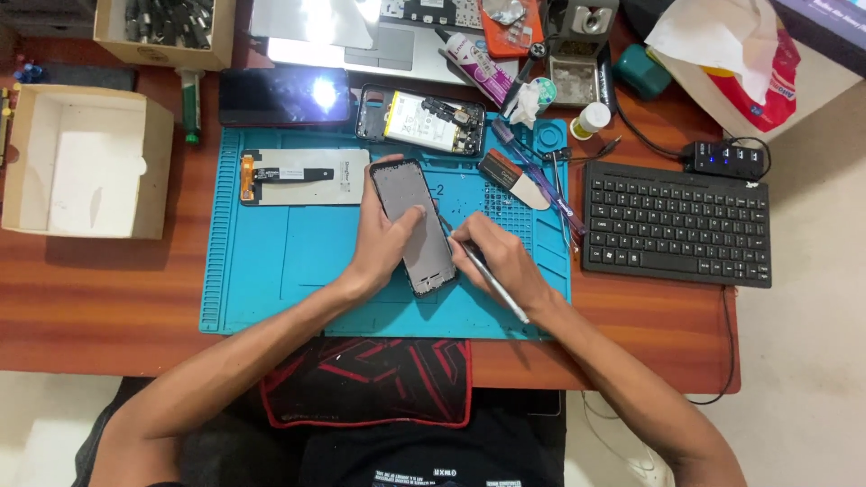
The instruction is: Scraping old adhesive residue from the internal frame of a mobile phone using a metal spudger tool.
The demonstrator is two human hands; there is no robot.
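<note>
Near the centre of the frame the left hand (386,245) grips a grey phone frame (417,225) along its left edge, thumb laid across its face, holding it tilted on the teal repair mat (262,271). The right hand (499,255) is closed around a thin metal tool (492,281) held like a pen, its tip at the frame's right edge; whether the tip actually touches the frame is hard to make out.

On the mat's upper left lies a detached screen panel (305,177) with an orange flex strip at its left end. Just above the mat's top edge rests an opened phone body (422,120) with its battery showing, and to its left a dark phone (284,96) reflecting a lamp. A flat scraper (512,179) and purple-handled tools (541,176) crowd the mat's upper right, close beside the right hand. A glue tube (476,65) lies above them, near a small white bottle (591,120).

Right of the mat sits a black keyboard (677,225), with a black hub (729,159) above it. At the far left of the wooden bench (108,298) stands an open white box (81,162); another box holding dark parts (167,27) sits at the upper left. A white bag (722,41) fills the upper right
</note>
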